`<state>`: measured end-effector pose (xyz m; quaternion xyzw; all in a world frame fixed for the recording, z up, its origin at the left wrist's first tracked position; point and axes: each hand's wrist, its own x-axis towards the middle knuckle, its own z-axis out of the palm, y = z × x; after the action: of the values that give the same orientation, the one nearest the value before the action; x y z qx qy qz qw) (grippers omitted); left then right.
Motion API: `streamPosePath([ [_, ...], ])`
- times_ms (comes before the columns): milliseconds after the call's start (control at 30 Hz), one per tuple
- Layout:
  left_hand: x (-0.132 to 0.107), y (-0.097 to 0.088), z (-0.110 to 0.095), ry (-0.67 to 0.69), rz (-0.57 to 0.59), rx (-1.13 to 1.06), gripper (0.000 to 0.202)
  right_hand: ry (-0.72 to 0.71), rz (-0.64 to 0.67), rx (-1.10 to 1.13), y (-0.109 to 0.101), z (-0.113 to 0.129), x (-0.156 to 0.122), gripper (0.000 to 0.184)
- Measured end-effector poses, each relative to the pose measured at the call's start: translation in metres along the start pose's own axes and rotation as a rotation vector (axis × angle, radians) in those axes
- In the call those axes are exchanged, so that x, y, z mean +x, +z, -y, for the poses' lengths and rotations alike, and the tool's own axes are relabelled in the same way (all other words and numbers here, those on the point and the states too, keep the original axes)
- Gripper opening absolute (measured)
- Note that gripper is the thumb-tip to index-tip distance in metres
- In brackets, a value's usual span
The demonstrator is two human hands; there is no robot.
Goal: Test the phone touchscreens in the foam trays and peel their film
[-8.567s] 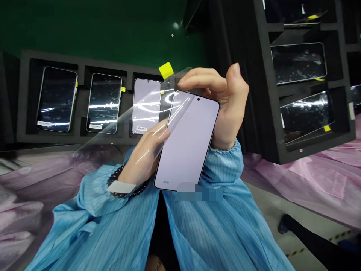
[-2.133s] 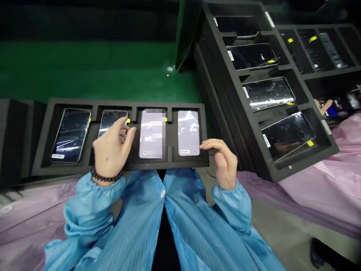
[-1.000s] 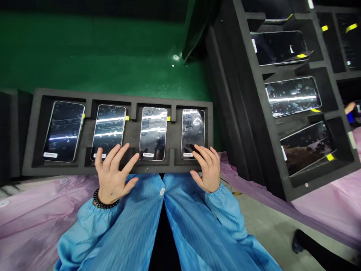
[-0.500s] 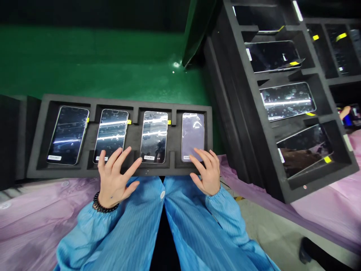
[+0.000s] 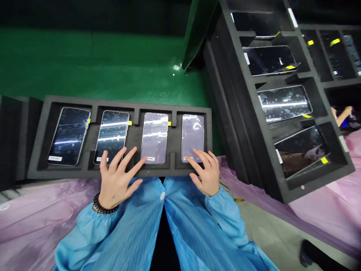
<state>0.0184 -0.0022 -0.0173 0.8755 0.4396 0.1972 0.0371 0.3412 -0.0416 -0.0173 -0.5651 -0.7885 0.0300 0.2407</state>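
Note:
A black foam tray lies across my lap edge and holds several phones side by side. My left hand rests flat on the tray's near rim with fingers spread; its fingertips reach the bottoms of the second phone and the third phone. My right hand lies open on the near right corner, fingertips on the lower end of the rightmost phone. The two right phones glow pale lilac; the leftmost phone is dark. Both hands hold nothing.
A stack of black foam trays with more dark phones leans at the right. A green belt surface runs behind the tray. Pink sheeting covers the bench on both sides. Another person's hand shows at the far right.
The peeled phone now sits in the tray's rightmost slot. Over the last second both hands stayed flat on the tray's near rim; the two right screens went from dark to lit.

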Motion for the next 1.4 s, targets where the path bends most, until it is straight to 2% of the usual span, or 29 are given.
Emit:
streamPosePath([
  [200, 0.0012, -0.0011, -0.0009, -0.008, -0.058, -0.054, 0.066, -0.029, -0.071, 0.056, 0.0013, -0.0024, -0.0004, 0.057],
  [300, 0.0015, -0.0011, -0.0005, 0.010, -0.057, -0.046, 0.065, -0.035, -0.057, 0.047, 0.0008, -0.0019, 0.0000, 0.052],
  [433, 0.0023, -0.0014, -0.0007, 0.020, 0.010, 0.014, 0.059, -0.011, -0.013, 0.011, 0.0009, -0.0006, -0.0004, 0.041],
  [667, 0.0039, -0.0017, -0.0014, 0.020, -0.044, -0.027, 0.063, -0.020, -0.078, 0.073, 0.0034, -0.0028, -0.0021, 0.056],
  [900, 0.0024, -0.0013, -0.0004, 0.035, 0.013, 0.023, 0.059, -0.022, -0.020, 0.015, 0.0013, -0.0013, -0.0009, 0.037],
  [1067, 0.0042, -0.0009, -0.0007, 0.022, -0.042, -0.027, 0.064, -0.022, -0.074, 0.065, 0.0021, -0.0020, -0.0005, 0.055],
  [1233, 0.0031, -0.0003, 0.0000, 0.030, -0.048, -0.037, 0.063, -0.020, -0.058, 0.070, 0.0019, -0.0028, -0.0010, 0.058],
  [1400, 0.0008, -0.0001, 0.0009, 0.039, 0.000, 0.002, 0.058, -0.022, -0.005, 0.015, 0.0004, -0.0022, -0.0017, 0.045],
])
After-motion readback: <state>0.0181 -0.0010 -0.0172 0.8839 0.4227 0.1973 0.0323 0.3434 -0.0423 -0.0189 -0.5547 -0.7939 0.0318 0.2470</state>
